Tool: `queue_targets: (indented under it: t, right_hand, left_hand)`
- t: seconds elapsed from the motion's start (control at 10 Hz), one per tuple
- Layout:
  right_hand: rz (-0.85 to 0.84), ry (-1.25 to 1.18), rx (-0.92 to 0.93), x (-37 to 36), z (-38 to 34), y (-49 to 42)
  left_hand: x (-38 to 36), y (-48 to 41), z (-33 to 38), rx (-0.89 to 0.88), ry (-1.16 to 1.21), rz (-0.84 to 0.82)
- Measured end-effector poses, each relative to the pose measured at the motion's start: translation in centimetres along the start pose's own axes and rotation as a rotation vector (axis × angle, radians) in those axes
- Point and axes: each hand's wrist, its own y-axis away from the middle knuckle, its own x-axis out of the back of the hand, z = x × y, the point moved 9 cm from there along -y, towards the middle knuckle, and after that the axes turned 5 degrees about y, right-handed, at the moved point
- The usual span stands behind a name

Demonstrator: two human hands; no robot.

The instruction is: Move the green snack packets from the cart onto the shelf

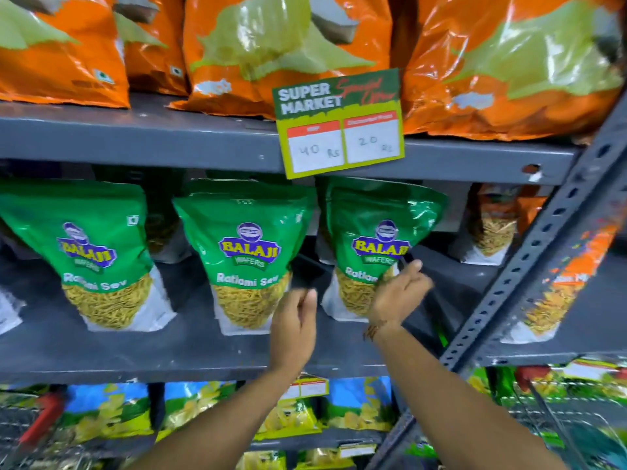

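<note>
Three green snack packets stand on the grey middle shelf (101, 347): one at the left (98, 252), one in the middle (247, 252) and one at the right (373, 232), which leans and is twisted. My right hand (397, 293) pinches the lower right edge of the right packet. My left hand (295, 320) hovers between the middle and right packets, its fingers loosely curled around nothing. The wire cart (559, 418) shows at the bottom right, blurred, with something green in it.
Orange packets (278, 45) fill the upper shelf, and a price card (339, 123) hangs from its edge. A slanted perforated metal post (543, 245) stands on the right, with orange packets (492, 225) behind it. Blue and yellow packets (112, 412) line the shelf below.
</note>
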Motion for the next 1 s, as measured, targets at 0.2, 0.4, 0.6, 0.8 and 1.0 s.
queue_targets:
  t: [0.2,0.4,0.6,0.8,1.0]
  right_hand:
    - [-0.319,-0.097,-0.023,-3.9,-6.8,-8.0]
    - [-0.326,-0.047,-0.020,-3.1,-6.1,-8.8]
    - [-0.688,-0.087,-0.283,-3.6,3.6,-2.4]
    - [-0.609,0.167,-0.247,-2.3,4.5,-1.0]
    - [-0.495,0.320,-0.269,-0.5,2.9,-0.4]
  left_hand:
    - [-6.2,-8.6,2.3,0.359,0.444,0.041]
    - [-5.4,-8.5,3.2,0.207,0.292,0.188]
    - [-9.0,-4.7,-0.2,0.315,0.294,-0.266]
    - [-8.1,-3.8,-1.1,0.369,0.146,-0.217]
    - [-6.3,-2.2,0.4,0.382,0.097,-0.126]
